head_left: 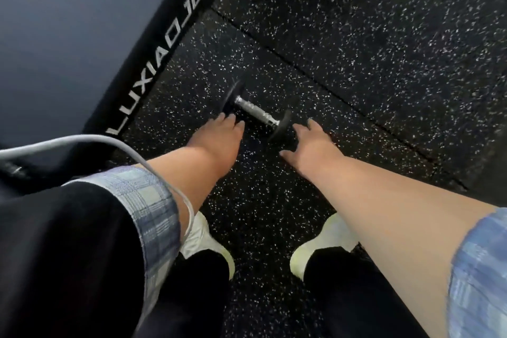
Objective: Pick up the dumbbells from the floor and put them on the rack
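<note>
Dumbbell [256,115] on floor [356,49], axis upper-left to lower-right; both hands' fingers apart, empty.

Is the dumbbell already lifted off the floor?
No, the dumbbell lies on the speckled floor, both hands open beside it.

Dumbbell [256,114]: knurled shiny metal handle, matt black ends; floor [356,49]: speckled rubbery matt

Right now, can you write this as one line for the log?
step: reaching | dumbbell: lying on speckled floor | left hand: open, near left plate | right hand: open, near right plate | nothing lifted yet
</note>
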{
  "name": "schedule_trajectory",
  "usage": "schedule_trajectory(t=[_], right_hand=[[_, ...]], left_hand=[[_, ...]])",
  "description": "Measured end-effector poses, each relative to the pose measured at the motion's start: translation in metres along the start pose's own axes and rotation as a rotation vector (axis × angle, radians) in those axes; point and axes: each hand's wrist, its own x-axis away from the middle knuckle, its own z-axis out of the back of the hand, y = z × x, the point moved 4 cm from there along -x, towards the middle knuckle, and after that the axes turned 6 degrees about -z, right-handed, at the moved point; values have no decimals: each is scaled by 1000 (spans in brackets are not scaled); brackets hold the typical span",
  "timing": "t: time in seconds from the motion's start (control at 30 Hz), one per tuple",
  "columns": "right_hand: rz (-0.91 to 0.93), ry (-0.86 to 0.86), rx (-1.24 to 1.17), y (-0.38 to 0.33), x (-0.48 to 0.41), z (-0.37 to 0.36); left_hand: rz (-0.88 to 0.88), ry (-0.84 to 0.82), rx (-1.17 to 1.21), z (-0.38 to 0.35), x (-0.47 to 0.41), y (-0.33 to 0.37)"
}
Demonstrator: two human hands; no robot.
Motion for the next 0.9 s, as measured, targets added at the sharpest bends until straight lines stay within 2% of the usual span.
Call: schedule_trajectory(t=[0.13,0.27,0.37,0.47,0.67,0.9], right_hand=[[-68,4,-127,3,-73,-36],[-87,6,-228,-11,-119,-60],[-123,-39,-327,-14,-138,-76],[-107,20,-449,-15,-148,-84],[-125,128,-683,-20,-143,-90],[-69,80,-657,-18,-92,-37]], left_hand=[[-1,29,-145,-32,-67,-10],[22,-14,-228,-39,-128,-26],[-87,21,-195,-40,-169,-21],[-199,20,-179,-48,-195,-7],[-143,-46,-121,-56,-224,3],[-11,2,-61,-29,-166,7]])
